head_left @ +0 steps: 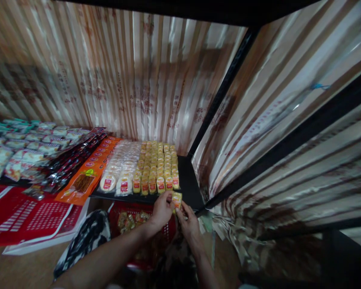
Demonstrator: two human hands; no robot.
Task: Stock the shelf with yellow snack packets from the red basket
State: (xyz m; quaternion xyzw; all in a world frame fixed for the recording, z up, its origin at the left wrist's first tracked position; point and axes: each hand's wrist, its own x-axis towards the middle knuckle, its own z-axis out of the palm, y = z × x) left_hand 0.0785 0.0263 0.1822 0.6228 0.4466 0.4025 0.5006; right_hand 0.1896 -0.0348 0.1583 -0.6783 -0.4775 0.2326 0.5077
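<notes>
Your left hand (161,209) and right hand (189,220) together pinching 1 yellow snack packet (177,199), at the black shelf (188,182) edge, beside yellow packet rows (158,164), above a red basket (132,212)

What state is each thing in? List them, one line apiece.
left hand: gripping the yellow packet.
right hand: pinching the same packet from below.
yellow packet: held at the shelf's front edge.
yellow packet rows: lined up on the shelf.
red basket: below the shelf, holding packets.
black shelf: partly bare at right.
</notes>
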